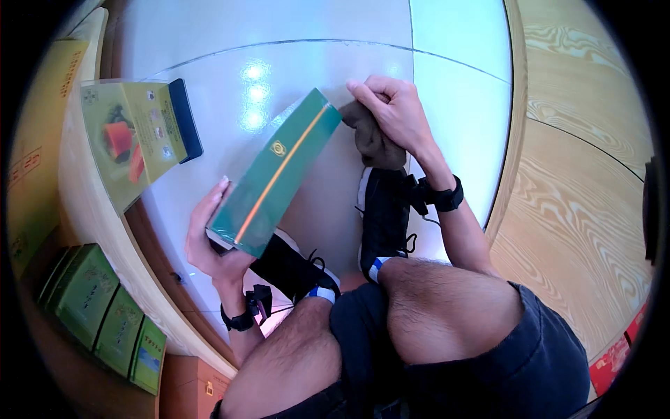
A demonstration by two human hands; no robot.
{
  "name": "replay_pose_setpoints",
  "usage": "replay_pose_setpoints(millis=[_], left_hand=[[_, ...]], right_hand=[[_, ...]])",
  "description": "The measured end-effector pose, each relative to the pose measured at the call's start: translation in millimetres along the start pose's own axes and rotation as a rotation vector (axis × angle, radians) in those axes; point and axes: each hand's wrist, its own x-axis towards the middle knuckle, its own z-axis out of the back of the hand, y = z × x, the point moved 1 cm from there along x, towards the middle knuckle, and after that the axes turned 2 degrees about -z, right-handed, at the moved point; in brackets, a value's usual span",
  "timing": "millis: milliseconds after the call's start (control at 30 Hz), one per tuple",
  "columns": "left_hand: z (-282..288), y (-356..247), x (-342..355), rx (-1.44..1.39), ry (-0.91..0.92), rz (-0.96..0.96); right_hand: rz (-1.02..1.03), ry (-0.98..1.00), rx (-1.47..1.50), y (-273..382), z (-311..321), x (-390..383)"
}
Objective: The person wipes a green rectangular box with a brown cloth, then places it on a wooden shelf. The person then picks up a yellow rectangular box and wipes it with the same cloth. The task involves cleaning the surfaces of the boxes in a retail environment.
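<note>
My left hand (213, 237) grips the lower end of a long green box (276, 181) with an orange stripe, a small gold emblem and a glossy surface, held tilted over the floor. My right hand (394, 112) has its fingers closed on a crumpled dark brown cloth (373, 150), just right of the box's upper end. Below them are my legs and black shoes (384, 216) with white socks.
A wooden shelf (160, 293) on the left holds stacked green boxes (80, 314), an upright printed board (136, 140) and a large yellow box (38, 153). A wood-grain cabinet (558, 230) stands at right, red packages (611, 359) at lower right, around tiled floor (460, 56).
</note>
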Motion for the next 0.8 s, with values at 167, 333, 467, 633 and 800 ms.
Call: replay_pose_setpoints(millis=[167,333,467,633,800], left_hand=[[10.2,-5.1,5.3,-0.002,0.002,-0.206],[21.3,-10.7,6.4,-0.011,0.013,-0.193],[23.5,-5.4,3.5,-0.148,-0.036,-0.167],[28.5,-3.4,0.8,-0.324,-0.115,-0.080],[39.5,-7.5,9.2,-0.368,-0.021,-0.001]], right_hand=[[0.085,0.518,0.007,-3.1,-1.4,7.5],[0.005,0.751,0.190,8.3,-6.7,4.9],[0.168,0.838,0.344,16.1,-15.3,3.4],[0.335,0.810,0.309,21.8,-23.5,5.7],[0.405,0.795,0.319,33.3,-21.6,9.3]])
